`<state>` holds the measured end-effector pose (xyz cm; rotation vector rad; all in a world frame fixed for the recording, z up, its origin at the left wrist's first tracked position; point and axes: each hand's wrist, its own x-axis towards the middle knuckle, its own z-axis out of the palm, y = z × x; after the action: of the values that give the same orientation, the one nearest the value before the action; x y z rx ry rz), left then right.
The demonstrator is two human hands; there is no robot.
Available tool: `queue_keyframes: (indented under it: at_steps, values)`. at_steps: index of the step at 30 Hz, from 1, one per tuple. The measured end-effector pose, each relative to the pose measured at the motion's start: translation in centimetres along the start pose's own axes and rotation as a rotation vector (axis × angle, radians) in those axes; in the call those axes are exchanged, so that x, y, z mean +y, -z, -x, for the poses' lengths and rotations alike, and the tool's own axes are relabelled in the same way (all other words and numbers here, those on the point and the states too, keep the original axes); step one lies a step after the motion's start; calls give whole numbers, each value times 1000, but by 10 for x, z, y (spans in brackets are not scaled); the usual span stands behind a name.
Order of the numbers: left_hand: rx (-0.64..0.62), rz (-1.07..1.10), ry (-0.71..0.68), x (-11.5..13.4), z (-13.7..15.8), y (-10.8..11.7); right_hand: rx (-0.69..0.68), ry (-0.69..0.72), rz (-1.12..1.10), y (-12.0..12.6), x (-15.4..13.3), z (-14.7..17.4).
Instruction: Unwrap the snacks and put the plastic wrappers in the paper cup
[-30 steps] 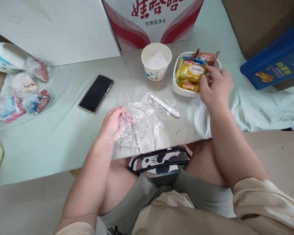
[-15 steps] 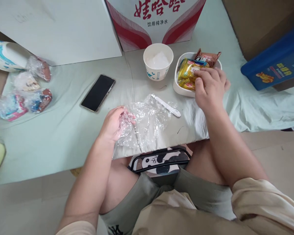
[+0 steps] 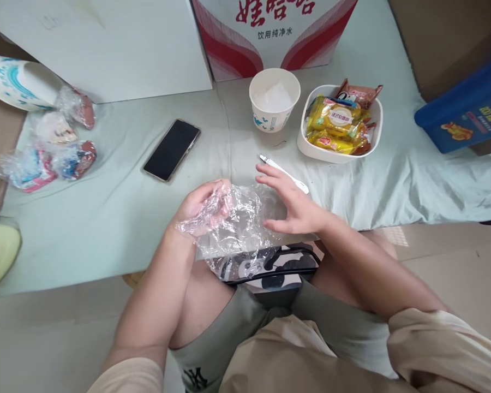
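Observation:
Crumpled clear plastic film (image 3: pixel 245 218) is gripped by my left hand (image 3: pixel 207 204), and its loose part hangs over the table's front edge. My right hand (image 3: pixel 294 204) is beside the film with fingers spread and nothing in them. Just beyond that hand lies a white craft knife (image 3: pixel 284 172), partly hidden behind the fingers. Farther right, a white bowl (image 3: pixel 325 155) holds several wrapped snacks (image 3: pixel 339 117) in yellow and brown packets. To its left stands a paper cup (image 3: pixel 272 117) with whitish, translucent material inside.
A phone (image 3: pixel 172 150) lies on the green cloth (image 3: pixel 106 218). Several film-wrapped items (image 3: pixel 73 158) and a tipped paper cup (image 3: pixel 18 84) are at the left. A white box (image 3: pixel 106 43) and a red-and-white carton (image 3: pixel 265 49) stand behind; a blue package (image 3: pixel 458 114) is at the right.
My right hand has left the snack bowl and come toward the plastic film, fingers spread. My left hand has raised the film off the table toward me. The view has shifted slightly.

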<state>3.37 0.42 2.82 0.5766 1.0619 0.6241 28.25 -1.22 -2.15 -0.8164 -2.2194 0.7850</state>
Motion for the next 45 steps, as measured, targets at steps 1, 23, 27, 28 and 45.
queue_keyframes:
  at_steps: [1, 23, 27, 28, 45]
  values:
    - [7, 30, 13, 1, -1, 0, -28, 15, -29, 0, 0, 1]
    - [145, -33, -118, -1, -15, 15, 219, -102, -332, 3, -6, 0]
    - [151, -94, -248, -6, -19, 19, 218, -159, -360, 5, -9, 3]
    - [143, -112, -267, -7, -20, 21, 227, -182, -359, 5, -9, 3]
    - [-47, -550, -462, -3, -14, 58, 728, -565, -758, 16, -2, -2]
